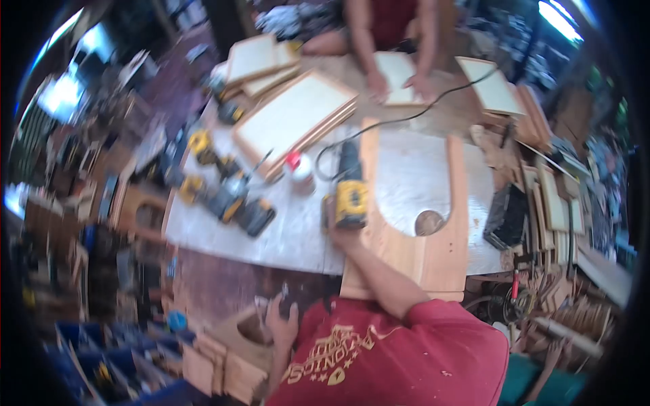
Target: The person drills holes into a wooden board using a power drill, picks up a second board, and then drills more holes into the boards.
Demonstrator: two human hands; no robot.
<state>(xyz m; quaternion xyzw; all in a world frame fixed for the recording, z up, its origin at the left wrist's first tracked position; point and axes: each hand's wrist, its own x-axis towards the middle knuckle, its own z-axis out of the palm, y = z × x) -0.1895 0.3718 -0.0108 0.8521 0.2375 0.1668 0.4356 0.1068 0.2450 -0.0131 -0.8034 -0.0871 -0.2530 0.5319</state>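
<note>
My right hand (340,233) is wrapped round a yellow-and-black power tool (351,196), its long dark end pointing away from me. The tool overlaps the left side of a wooden frame panel (413,260) with a U-shaped cutout. Down at the lower left, my left hand (282,321) is curled, thumb and finger around a small shiny piece that I cannot make out. It is close to the table's front edge, above some wooden pieces (227,369). A white bottle with a red cap (300,172) stands left of the power tool.
Cordless drills (230,196) lie on the metal-topped table (196,233). Framed white panels (298,111) are stacked behind them. A black cord (399,120) crosses the table. Opposite, another person's hands (420,86) rest on a white panel (399,71). Blue bins (122,365) sit lower left.
</note>
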